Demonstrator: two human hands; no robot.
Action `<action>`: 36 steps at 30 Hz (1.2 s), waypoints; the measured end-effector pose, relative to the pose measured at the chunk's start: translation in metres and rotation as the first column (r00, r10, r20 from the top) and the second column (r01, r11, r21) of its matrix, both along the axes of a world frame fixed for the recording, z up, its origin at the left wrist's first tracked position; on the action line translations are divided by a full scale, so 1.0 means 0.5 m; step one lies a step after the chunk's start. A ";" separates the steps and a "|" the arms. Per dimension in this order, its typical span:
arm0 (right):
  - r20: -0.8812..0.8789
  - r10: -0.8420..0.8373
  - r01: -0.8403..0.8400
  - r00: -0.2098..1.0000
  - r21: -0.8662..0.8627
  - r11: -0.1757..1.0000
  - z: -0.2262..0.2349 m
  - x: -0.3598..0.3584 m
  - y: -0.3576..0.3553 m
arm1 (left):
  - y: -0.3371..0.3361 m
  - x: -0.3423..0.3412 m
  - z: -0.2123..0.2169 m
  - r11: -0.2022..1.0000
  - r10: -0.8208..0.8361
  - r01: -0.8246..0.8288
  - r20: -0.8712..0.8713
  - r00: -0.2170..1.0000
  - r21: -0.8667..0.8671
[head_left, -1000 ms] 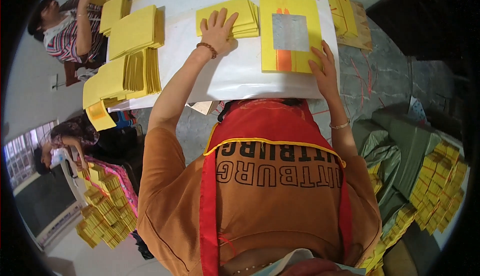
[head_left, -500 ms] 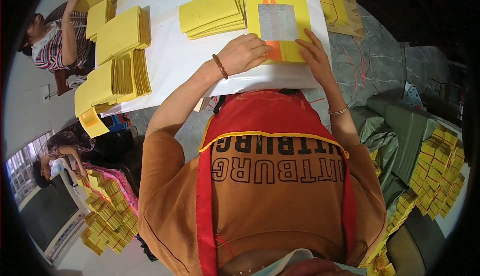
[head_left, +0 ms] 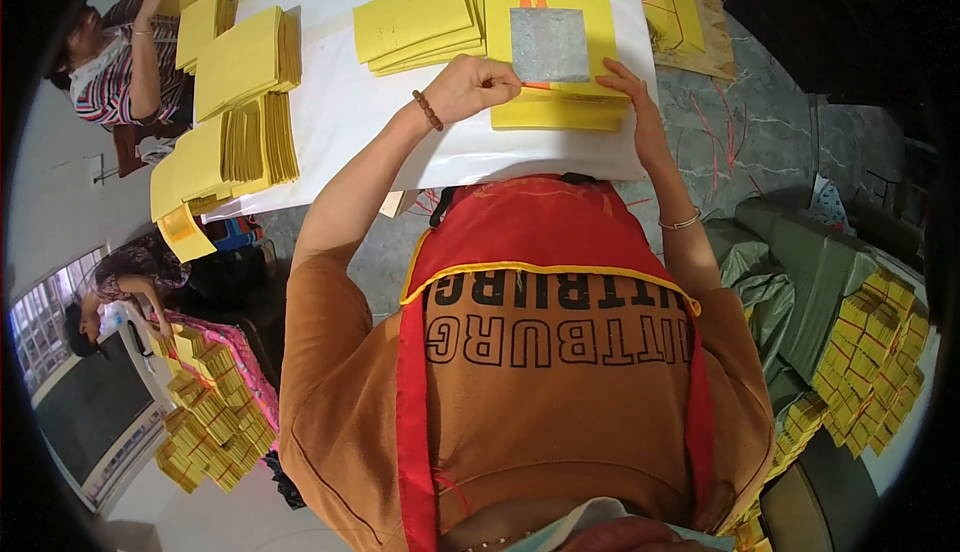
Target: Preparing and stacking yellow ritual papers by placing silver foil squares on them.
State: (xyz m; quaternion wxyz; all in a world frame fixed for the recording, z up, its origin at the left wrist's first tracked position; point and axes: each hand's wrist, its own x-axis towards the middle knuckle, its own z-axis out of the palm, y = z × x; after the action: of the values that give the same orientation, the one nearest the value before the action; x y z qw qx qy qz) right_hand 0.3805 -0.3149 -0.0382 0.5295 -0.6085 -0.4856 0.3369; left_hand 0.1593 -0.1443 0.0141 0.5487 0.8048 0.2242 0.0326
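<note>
Two hands attend one yellow sheet (head_left: 600, 32), silver square (head_left: 550, 47) uppermost, atop a yellow pile (head_left: 555, 118) at the right of the white table (head_left: 335, 27). Your left hand (head_left: 468, 87) appears to pinch the sheet's near left edge between closed fingertips; your right hand (head_left: 640, 102) meets the near right edge, though whether it grips or merely touches cannot be told. Probable faults: uneven lifting from one corner could skew or crease the sheet; a clinging second sheet could rise too; a loose right hand could let the pile slide. Compared with half a second ago, the near edge stands raised, and the orange band (head_left: 537, 85), then broad, shows only a sliver.
</note>
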 end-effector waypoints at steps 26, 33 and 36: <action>0.241 -0.110 0.079 0.964 0.137 0.987 -0.013 0.021 0.046 | 0.013 -0.010 -0.028 0.537 -0.022 -0.020 0.038 0.999 0.843; 0.733 0.028 -0.215 0.680 0.163 0.963 0.042 0.038 0.013 | -0.030 -0.034 0.022 0.495 -0.174 -0.081 0.190 0.966 0.865; 0.483 0.321 -0.323 0.814 -0.082 0.943 0.064 0.031 -0.007 | -0.060 -0.057 0.004 0.734 -0.079 -0.042 0.147 0.986 0.678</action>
State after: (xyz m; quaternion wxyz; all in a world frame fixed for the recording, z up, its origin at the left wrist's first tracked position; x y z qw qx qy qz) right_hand 0.3961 -0.3186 -0.0064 0.3257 -0.5816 -0.7003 0.2554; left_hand 0.1309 -0.1743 0.0160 0.2345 0.9459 0.1425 0.1732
